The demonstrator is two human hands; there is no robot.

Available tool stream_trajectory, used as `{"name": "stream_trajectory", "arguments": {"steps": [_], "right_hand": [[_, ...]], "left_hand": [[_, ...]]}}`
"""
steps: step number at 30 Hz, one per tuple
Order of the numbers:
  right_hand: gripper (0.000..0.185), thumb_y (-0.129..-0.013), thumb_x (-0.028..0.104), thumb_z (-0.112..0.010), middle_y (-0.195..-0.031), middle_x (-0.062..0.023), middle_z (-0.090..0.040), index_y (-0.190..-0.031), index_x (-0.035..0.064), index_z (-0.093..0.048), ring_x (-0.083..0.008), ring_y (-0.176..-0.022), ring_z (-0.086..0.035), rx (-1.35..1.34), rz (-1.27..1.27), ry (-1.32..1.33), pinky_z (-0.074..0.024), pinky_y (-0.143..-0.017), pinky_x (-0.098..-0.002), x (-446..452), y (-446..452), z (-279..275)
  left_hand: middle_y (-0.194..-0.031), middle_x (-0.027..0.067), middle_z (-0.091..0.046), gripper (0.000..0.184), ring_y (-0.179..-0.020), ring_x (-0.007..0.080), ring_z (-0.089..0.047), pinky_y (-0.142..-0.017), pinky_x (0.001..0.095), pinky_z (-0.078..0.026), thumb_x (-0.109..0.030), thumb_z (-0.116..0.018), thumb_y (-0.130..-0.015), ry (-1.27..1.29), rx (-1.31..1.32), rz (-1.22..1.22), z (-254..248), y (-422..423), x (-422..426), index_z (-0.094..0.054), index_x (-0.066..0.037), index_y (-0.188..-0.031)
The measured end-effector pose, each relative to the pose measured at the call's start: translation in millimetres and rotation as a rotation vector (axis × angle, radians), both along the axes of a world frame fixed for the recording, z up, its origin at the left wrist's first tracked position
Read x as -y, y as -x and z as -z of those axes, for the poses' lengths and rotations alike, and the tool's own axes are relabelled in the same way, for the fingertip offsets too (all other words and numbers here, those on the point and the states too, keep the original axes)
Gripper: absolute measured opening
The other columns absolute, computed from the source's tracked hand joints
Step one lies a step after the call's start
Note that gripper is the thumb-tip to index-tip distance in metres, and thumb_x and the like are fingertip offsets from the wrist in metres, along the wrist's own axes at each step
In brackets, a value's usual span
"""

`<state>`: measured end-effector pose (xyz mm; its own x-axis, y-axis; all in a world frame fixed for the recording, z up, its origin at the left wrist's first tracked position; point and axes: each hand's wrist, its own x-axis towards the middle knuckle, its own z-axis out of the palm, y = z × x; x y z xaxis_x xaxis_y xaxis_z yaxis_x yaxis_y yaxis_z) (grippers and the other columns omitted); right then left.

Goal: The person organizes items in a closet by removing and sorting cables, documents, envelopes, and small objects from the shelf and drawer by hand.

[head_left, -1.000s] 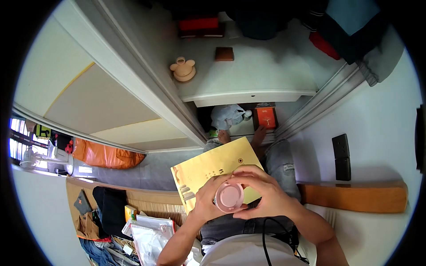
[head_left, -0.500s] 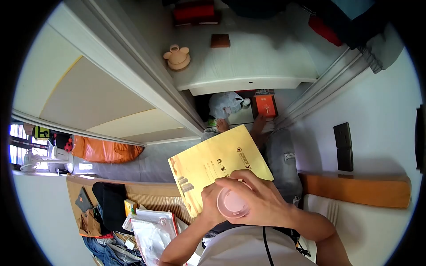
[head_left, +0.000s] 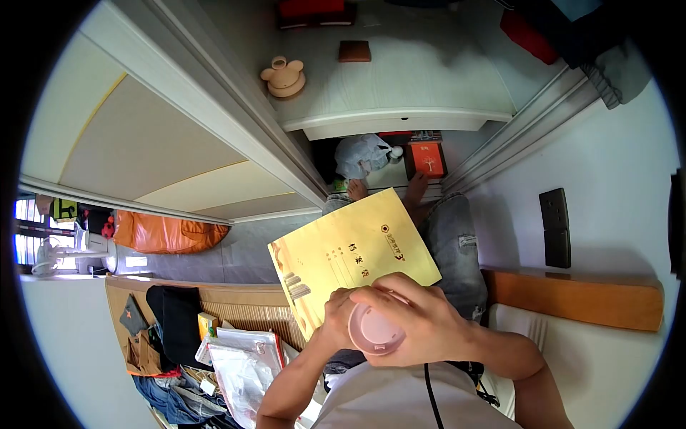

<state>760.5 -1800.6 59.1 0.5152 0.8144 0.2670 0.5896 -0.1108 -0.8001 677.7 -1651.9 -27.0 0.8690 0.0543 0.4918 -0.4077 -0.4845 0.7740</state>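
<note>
Both hands are around a pink round container [head_left: 376, 330], whose flat circular end faces up toward me. My right hand [head_left: 432, 322] wraps its far and right side, fingers curled over the top edge. My left hand [head_left: 339, 316] is closed against its left side, with its fingers partly hidden. Beneath the hands, a yellow paper document envelope [head_left: 343, 250] with printed characters lies across my lap, tilted. The lower edge of the envelope is covered by my hands.
A white cabinet shelf [head_left: 400, 93] ahead bears a brown wallet [head_left: 354, 51] and a beige bear-eared object [head_left: 285, 80]. Below are a plastic bag [head_left: 359, 157] and an orange box [head_left: 427, 159]. Clothes and plastic folders [head_left: 246, 368] lie at left; a wooden board [head_left: 572, 300] is at right.
The view has shifted slightly, so the shelf sits a little higher. Both hands keep hold of the pink container, and the envelope shows a little more of its printed characters.
</note>
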Motion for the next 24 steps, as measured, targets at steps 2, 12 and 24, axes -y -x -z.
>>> {"name": "stream_trajectory", "arguments": {"steps": [2,12,24], "right_hand": [[0.063,-0.059,0.017,-0.079,-0.1,-0.0092,-0.048,-0.116,0.0066,-0.052,-0.0234,-0.08,-0.062,-0.012,0.0,-0.004,-0.0553,-0.065,-0.0343,-1,-1,-1],[0.052,-0.064,0.016,-0.079,-0.116,-0.0093,-0.056,-0.111,0.0068,-0.057,-0.0256,-0.097,-0.062,-0.073,0.02,0.034,-0.0531,-0.08,-0.034,11,-10,-16],[0.055,-0.063,0.018,-0.081,-0.111,-0.0101,-0.058,-0.11,0.0039,-0.055,-0.026,-0.092,-0.063,-0.053,0.064,0.009,-0.0536,-0.078,-0.0339,7,-5,-12]], "left_hand": [[-0.083,0.0083,-0.067,0.047,-0.069,0.0248,-0.067,-0.064,0.0327,-0.052,-0.021,-0.082,-0.052,0.028,-0.007,-0.007,-6,-3,-1,-0.065,-0.003,-0.092],[-0.079,0.0095,-0.062,0.042,-0.068,0.0255,-0.063,-0.059,0.0319,-0.051,-0.013,-0.078,-0.054,-0.06,-0.135,0.021,-42,-8,-18,-0.063,-0.002,-0.092],[-0.081,0.0088,-0.064,0.035,-0.068,0.0243,-0.063,-0.059,0.0322,-0.051,-0.013,-0.075,-0.058,-0.157,-0.147,-0.099,-45,-4,-16,-0.063,-0.004,-0.09]]}}
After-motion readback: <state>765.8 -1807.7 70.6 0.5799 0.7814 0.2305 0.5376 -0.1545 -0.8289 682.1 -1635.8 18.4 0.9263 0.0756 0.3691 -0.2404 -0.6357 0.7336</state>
